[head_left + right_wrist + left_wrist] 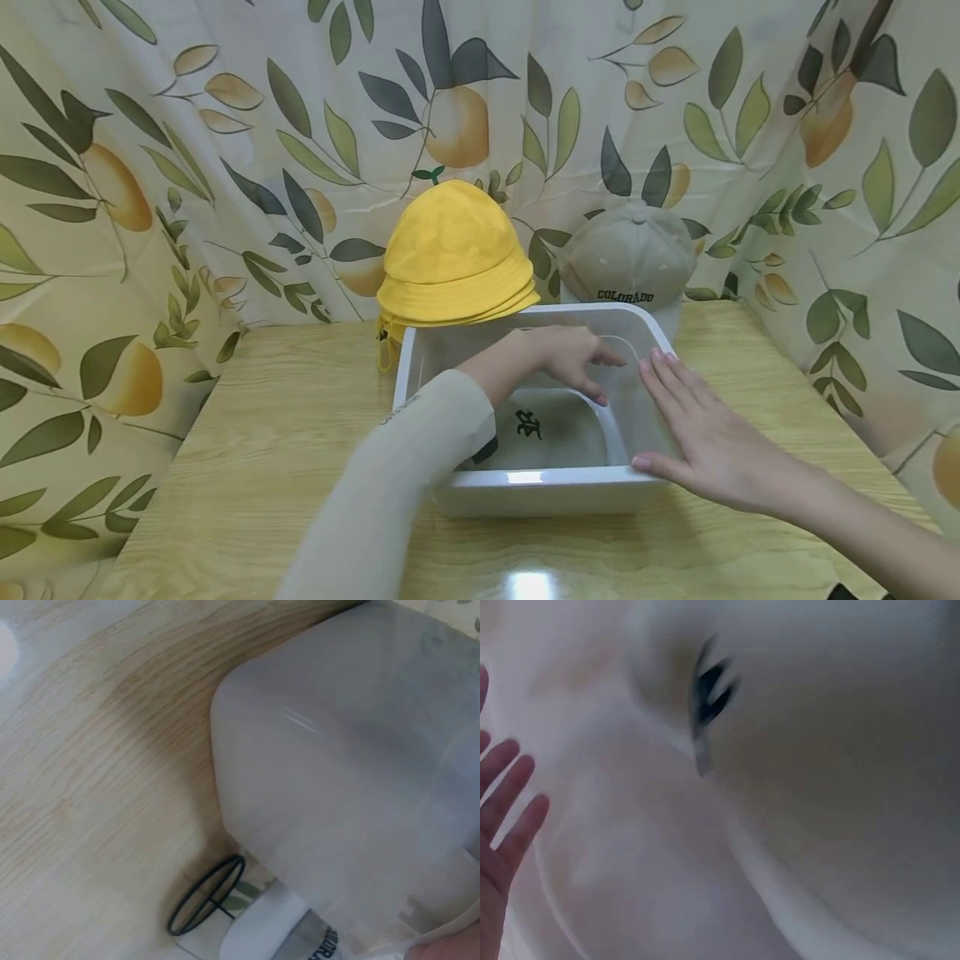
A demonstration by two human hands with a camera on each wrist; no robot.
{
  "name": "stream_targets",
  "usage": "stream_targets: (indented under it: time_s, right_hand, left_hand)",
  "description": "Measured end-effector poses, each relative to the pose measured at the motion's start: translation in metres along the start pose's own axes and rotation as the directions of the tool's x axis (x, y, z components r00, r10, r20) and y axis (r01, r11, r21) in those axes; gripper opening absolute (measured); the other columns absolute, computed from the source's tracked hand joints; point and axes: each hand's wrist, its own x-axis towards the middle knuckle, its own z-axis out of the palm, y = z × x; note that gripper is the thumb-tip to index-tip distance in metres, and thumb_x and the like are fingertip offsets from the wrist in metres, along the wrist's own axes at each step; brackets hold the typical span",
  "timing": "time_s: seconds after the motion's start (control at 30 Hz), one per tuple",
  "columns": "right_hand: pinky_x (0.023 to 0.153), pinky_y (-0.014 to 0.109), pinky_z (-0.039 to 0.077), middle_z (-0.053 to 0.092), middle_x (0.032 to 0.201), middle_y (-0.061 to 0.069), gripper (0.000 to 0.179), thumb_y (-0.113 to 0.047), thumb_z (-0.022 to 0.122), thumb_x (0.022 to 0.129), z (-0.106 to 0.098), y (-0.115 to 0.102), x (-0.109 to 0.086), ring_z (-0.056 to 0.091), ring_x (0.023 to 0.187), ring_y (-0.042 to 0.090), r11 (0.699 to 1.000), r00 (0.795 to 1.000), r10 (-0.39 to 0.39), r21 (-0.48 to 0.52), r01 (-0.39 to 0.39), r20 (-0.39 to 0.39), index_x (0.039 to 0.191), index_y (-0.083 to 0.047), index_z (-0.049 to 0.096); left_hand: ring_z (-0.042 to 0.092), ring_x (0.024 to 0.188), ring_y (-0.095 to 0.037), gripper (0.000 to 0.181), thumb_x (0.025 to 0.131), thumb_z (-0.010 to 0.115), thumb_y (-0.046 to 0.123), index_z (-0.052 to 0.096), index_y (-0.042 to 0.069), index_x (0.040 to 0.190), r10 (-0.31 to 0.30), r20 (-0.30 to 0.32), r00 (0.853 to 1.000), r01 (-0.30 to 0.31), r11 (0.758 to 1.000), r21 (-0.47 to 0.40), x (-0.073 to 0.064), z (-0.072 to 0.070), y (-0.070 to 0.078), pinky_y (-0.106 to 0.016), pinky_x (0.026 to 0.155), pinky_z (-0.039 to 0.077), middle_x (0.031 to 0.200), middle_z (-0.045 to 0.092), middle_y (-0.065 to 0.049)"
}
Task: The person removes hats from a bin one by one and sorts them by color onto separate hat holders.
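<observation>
A white plastic bin (540,493) stands on the table, a grey-green cap (570,429) with dark embroidery lying inside. My left hand (570,358) reaches in from the left over the cap, fingers loosely extended and holding nothing. In the left wrist view the cap (855,765) is large and blurred, and fingers (521,825) show at the left edge. My right hand (697,442) rests on the bin's right rim, fingers straight along the side and thumb at the front corner. Only a bit of that hand (450,946) appears in the right wrist view.
A yellow bucket hat (457,254) with a green sprout sits behind the bin's left side. Behind its right side is a beige cap (633,254) lettered COLORADO, on a white support (262,922). A black wire ring (206,896) stands nearby. Patterned curtain (300,167) surrounds the wooden table (247,467).
</observation>
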Motion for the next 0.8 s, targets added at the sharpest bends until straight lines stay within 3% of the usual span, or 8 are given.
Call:
stream_targets:
  time_s: [0.17, 0.43, 0.6, 0.7, 0.8]
  right_hand:
    - [0.11, 0.015, -0.01, 0.016, 0.154, 0.025, 0.098, -0.056, 0.06, 0.085, -0.001, -0.002, 0.0, 0.007, 0.145, 0.033, 1.0, 1.0, 0.016, 0.009, -0.016, 0.01, 0.15, 0.001, 0.013]
    - [0.111, 0.017, -0.011, 0.013, 0.155, 0.025, 0.099, -0.054, 0.061, 0.084, -0.002, -0.002, -0.002, 0.005, 0.145, 0.033, 1.0, 1.0, 0.027, -0.005, -0.027, 0.015, 0.15, 0.001, 0.012]
    - [0.111, 0.017, -0.01, 0.011, 0.155, 0.024, 0.099, -0.055, 0.061, 0.084, -0.001, -0.003, -0.003, 0.005, 0.145, 0.032, 1.0, 1.0, 0.024, 0.004, -0.024, 0.001, 0.15, 0.001, 0.012]
    - [0.112, 0.018, -0.009, 0.012, 0.155, 0.025, 0.099, -0.057, 0.06, 0.084, 0.0, -0.002, -0.001, 0.004, 0.145, 0.032, 1.0, 1.0, 0.002, 0.006, -0.001, -0.029, 0.15, 0.002, 0.013]
    - [0.113, 0.019, -0.008, 0.014, 0.154, 0.025, 0.1, -0.058, 0.059, 0.083, 0.003, 0.0, -0.001, 0.005, 0.145, 0.031, 1.0, 0.998, -0.024, 0.003, 0.024, -0.058, 0.149, 0.003, 0.016]
  left_hand:
    - [0.054, 0.118, -0.011, 0.069, 0.08, 0.074, 0.041, 0.05, 0.013, 0.138, -0.035, 0.073, 0.997, 0.038, 0.998, -0.044, 0.009, 0.012, -0.007, -0.021, 0.1, 0.04, 0.131, 0.059, -0.001]
    - [0.054, 0.118, -0.012, 0.074, 0.076, 0.079, 0.034, 0.048, 0.008, 0.138, -0.003, 0.167, 0.986, 0.025, 0.991, -0.13, 0.025, 0.035, -0.02, -0.019, 0.098, 0.04, 0.131, 0.058, -0.004]
    - [0.053, 0.114, -0.011, 0.075, 0.075, 0.079, 0.037, 0.048, 0.009, 0.138, -0.011, 0.271, 0.962, 0.049, 0.99, -0.135, 0.033, 0.048, -0.02, -0.02, 0.097, 0.041, 0.128, 0.058, -0.003]
    - [0.053, 0.109, -0.01, 0.067, 0.077, 0.078, 0.036, 0.052, 0.011, 0.134, -0.019, 0.304, 0.953, 0.055, 0.992, -0.11, 0.032, 0.048, -0.02, -0.02, 0.094, 0.042, 0.121, 0.059, 0.0]
    - [0.052, 0.102, -0.009, 0.055, 0.079, 0.076, 0.029, 0.057, 0.013, 0.128, -0.03, 0.296, 0.955, 0.064, 0.992, -0.108, 0.029, 0.043, -0.018, -0.021, 0.089, 0.043, 0.114, 0.059, 0.003]
